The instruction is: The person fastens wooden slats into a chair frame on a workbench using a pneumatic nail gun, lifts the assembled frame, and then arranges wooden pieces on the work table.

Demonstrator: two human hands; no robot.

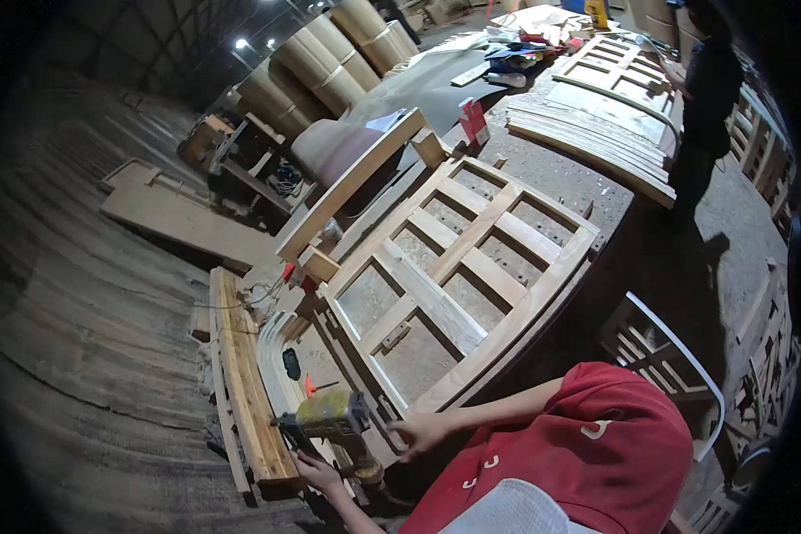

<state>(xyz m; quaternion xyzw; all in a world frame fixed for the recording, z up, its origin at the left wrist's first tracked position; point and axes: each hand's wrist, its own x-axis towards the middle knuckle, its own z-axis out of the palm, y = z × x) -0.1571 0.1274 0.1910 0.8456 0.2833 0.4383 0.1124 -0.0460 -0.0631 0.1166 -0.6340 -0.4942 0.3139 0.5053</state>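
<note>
A worn yellow-and-black nail gun is over the near left corner of the bench. My left hand is at the gun's lower side, fingers closed against it; part of the grip is hidden. My right hand is just right of the gun, beside the frame's near corner, with its fingers loosely bent and apart. Nothing shows in it. In front of me a wooden frame with several crosspieces lies flat on the bench. A small wood block lies by one of its crosspieces.
A long board stands on edge along the frame's left side. Wood beams and a black object are at left. Farther off are stacked slats, large rolls and a person in dark clothes. Scrap wood lies at right.
</note>
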